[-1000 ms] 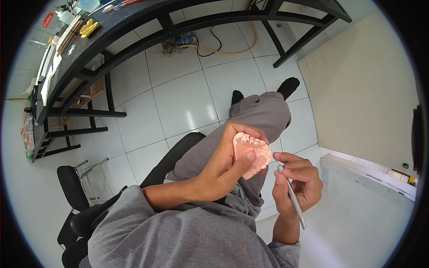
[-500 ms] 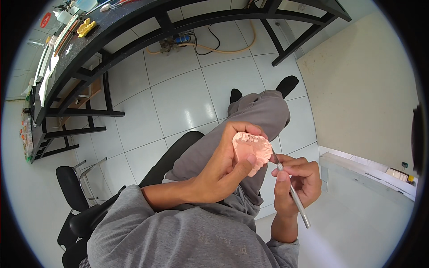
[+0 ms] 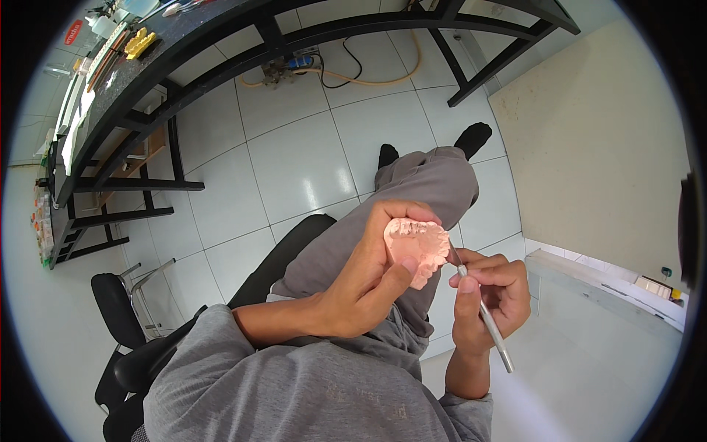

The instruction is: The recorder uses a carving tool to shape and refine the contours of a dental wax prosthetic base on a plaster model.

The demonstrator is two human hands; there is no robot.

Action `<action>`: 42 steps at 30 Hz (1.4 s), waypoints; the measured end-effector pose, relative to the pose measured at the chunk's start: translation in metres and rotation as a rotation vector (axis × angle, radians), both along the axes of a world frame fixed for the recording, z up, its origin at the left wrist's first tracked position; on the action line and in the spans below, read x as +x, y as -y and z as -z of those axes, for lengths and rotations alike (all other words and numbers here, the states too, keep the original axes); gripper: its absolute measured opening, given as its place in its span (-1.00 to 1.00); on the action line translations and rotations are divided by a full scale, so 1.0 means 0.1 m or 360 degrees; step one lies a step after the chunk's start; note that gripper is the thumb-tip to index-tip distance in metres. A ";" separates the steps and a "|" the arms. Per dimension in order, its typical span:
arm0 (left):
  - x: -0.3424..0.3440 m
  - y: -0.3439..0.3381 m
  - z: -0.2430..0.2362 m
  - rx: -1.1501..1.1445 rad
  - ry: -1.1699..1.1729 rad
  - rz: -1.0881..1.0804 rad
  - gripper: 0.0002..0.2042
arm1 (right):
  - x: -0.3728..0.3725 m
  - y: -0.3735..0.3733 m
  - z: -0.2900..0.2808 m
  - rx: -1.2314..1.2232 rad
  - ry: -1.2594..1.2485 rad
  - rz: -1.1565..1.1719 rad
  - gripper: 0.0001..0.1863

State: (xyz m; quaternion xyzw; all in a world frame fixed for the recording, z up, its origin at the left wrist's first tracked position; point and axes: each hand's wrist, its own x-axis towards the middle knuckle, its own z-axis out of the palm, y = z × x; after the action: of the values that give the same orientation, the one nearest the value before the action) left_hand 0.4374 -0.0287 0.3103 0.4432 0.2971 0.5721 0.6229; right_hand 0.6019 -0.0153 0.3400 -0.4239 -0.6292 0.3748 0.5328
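A pink plaster dental model [image 3: 414,243] with a row of teeth along its curved edge rests in my left hand [image 3: 364,283]. My left thumb presses on its inner face, and the fingers wrap behind its far side. My right hand [image 3: 495,295] pinches a slim silver scalpel-like knife [image 3: 486,317] between thumb and fingers. The knife's thin tip is at the right edge of the model, beside the teeth; whether it touches them I cannot tell. Its handle end points down toward my right forearm.
A dark workbench [image 3: 213,37] on black metal legs curves across the far left, with a yellow dental model [image 3: 140,44], brushes and bottles on it. Under it, a hose and cable [image 3: 361,79] lie on the tiled floor. A black chair [image 3: 118,309] stands at left; a beige panel [image 3: 596,147] rises at right.
The knife's handle has swung slightly up and to the right in my right hand. My left hand keeps its hold on the dental model, which has barely shifted.
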 end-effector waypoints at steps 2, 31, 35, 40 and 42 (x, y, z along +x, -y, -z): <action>0.00 0.00 0.00 0.0014 -0.0007 -0.0003 -0.62 | 0.00 0.00 0.00 0.0014 0.0015 -0.0002 -0.82; 0.03 0.00 -0.12 -0.0179 0.0085 -0.0107 -0.65 | -0.10 -0.01 0.06 0.0274 0.0182 0.0023 -0.82; 0.04 -0.06 -0.12 -0.0195 -0.0038 -0.0214 -0.66 | -0.13 0.00 -0.02 0.0323 0.0403 -0.0005 -0.82; 0.02 -0.09 -0.09 -0.0156 -0.0159 -0.0284 -0.67 | -0.15 0.01 0.01 0.0375 0.0562 0.0003 -0.83; 0.01 -0.10 -0.08 -0.0101 -0.0198 -0.0323 -0.67 | -0.17 -0.04 0.03 0.0520 0.0561 0.0075 -0.79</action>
State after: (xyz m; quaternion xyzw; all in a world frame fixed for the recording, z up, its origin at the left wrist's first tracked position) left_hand 0.4389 -0.0187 0.3184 0.4256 0.3965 0.5939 0.5558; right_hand 0.5852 -0.0117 0.3373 -0.4055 -0.7547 0.1759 0.4848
